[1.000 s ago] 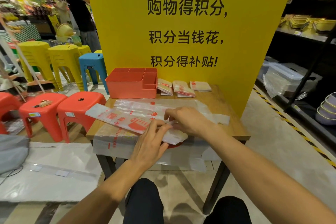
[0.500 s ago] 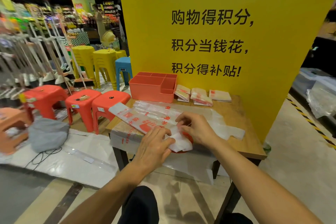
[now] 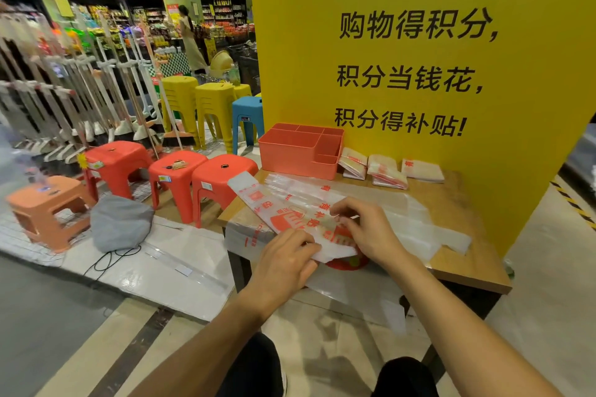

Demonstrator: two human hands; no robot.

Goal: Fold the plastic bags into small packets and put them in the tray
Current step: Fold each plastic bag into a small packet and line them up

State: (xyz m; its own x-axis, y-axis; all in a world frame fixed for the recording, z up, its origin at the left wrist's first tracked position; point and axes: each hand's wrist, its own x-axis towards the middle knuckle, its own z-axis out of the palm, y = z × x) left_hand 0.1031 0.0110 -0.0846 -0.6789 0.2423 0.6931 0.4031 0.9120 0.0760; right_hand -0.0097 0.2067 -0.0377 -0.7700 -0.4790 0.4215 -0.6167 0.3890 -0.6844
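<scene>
While our head has swung left since a second ago, our hands have stayed on the folded bag strip (image 3: 290, 213) at the near edge of the table (image 3: 458, 203). Our left hand (image 3: 283, 264) pins its near end flat; our right hand (image 3: 364, 229) pinches the next fold. No packet is finished yet, so the tray (image 3: 290, 151) beyond is still empty, three packets (image 3: 387, 167) beside it.

Both forearms are bare, with no sleeves, watch or rings showing on the left hand (image 3: 283, 263) or right hand (image 3: 371, 229). Dark trousers (image 3: 258, 371) cover both knees.
</scene>
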